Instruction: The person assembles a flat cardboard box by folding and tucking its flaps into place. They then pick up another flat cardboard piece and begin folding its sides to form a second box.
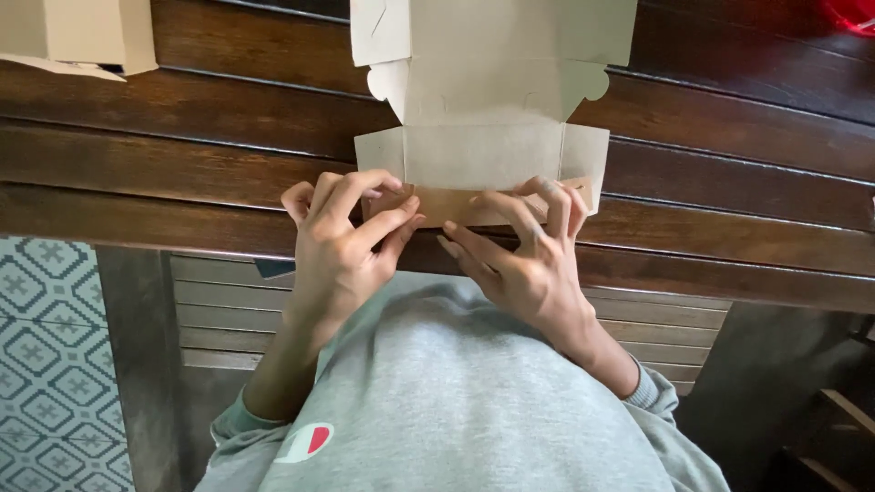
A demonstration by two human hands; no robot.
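Both of your hands pinch the near flap of the flat, unfolded brown cardboard box blank [483, 118]: your left hand [342, 241] grips its 9 o'clock end, your right hand [529, 251] its 3 o'clock end. The blank lies on the dark slatted wooden counter [747, 182], stretching toward 12 o'clock. It looks light, thin and easily creased, so hold close to the fold line; another pale cardboard piece [77, 36] sits at 10 o'clock.
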